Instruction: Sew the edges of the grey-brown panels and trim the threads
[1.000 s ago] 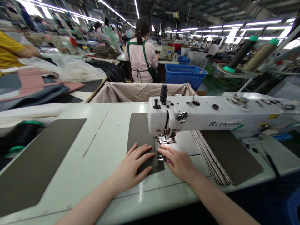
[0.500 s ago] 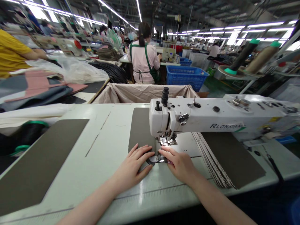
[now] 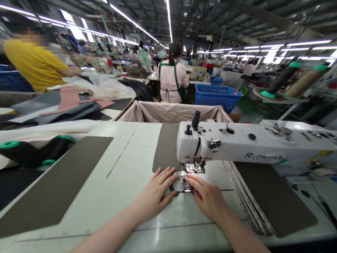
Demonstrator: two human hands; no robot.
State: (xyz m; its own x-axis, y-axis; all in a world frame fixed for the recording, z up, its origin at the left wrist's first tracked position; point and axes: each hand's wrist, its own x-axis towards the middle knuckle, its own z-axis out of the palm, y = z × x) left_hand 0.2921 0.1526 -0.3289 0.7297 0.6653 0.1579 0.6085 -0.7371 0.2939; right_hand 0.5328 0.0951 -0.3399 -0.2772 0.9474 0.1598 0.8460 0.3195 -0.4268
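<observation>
A white sewing machine stands over the pale green table. Under its presser foot and to the left lies a dark olive-grey flat panel. My left hand rests palm down with fingers spread, fingertips at the panel's near edge and beside the metal needle plate. Just in front of the presser foot is my right hand, index and middle fingers stretched forward over the plate. Its other fingers are curled under; a small purplish bit shows beneath them, too hidden to name.
A stack of similar panels sits right, under the machine arm. Another panel lies left, beside black thread cones. Behind the table are a cloth-lined bin, a blue basket and co-workers.
The view has shifted left and up. The panel's near edge has moved away from me toward the presser foot, baring more of the needle plate. Both hands keep nearly the same place by the plate.
</observation>
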